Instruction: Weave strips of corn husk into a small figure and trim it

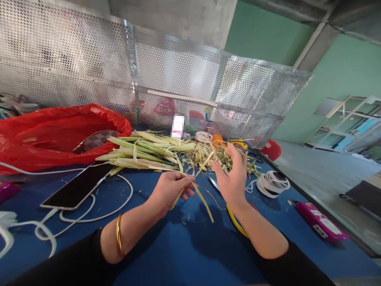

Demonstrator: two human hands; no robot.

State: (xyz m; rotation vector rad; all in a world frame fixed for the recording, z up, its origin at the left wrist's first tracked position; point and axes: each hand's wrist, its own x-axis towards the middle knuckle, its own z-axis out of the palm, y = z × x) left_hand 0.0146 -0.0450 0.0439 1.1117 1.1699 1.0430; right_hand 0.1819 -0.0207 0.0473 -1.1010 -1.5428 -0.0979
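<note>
My left hand is closed in a pinch, thumb against fingers, on a narrow yellow-green husk strip. One end of the strip hangs down to the right over the blue table. My right hand is raised just right of it, thumb and fingers apart, with nothing visible in it. Behind the left hand lies a bundle of pale green husks. A heap of shredded scraps spreads behind the right hand. Scissors with a yellow handle lie partly hidden under my right forearm.
At left are a red plastic bag, a phone and a white cable. A spool of white cord and a magenta box sit at right. A perforated metal screen stands along the back.
</note>
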